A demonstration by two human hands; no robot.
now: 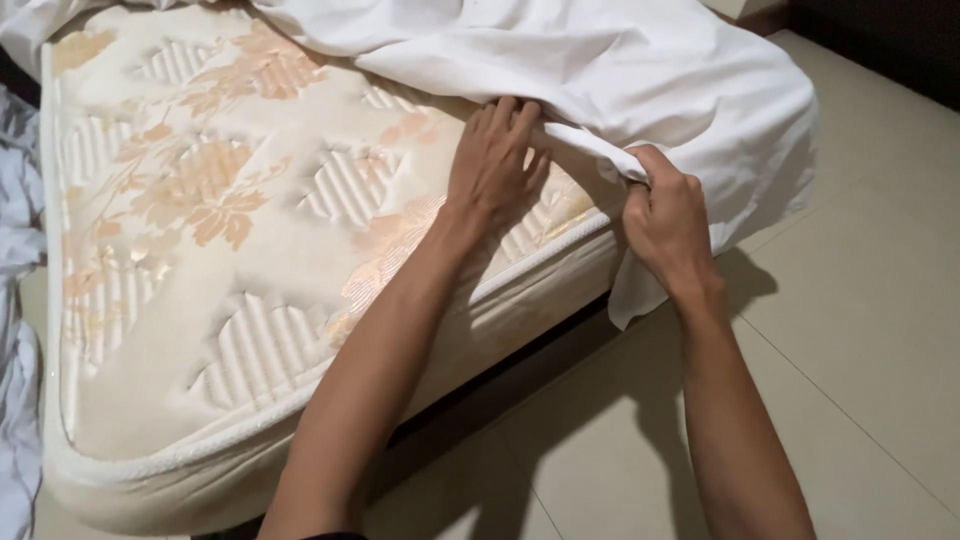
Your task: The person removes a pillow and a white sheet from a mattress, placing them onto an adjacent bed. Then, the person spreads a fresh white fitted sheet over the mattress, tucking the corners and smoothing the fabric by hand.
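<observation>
A white bed sheet point(600, 70) lies bunched over the far corner of a cream quilted mattress point(230, 250) with a peach floral pattern. My left hand point(492, 170) rests on the mattress top, its fingertips pinching the sheet's hem. My right hand point(665, 222) is closed on the same hem at the mattress's side edge, with a flap of sheet hanging below it toward the floor. Most of the mattress top is uncovered.
Beige floor tiles point(860, 330) spread to the right and front of the bed. A dark gap runs under the mattress edge. More white and grey fabric point(15, 300) is piled along the left side. A dark wall base sits at the top right.
</observation>
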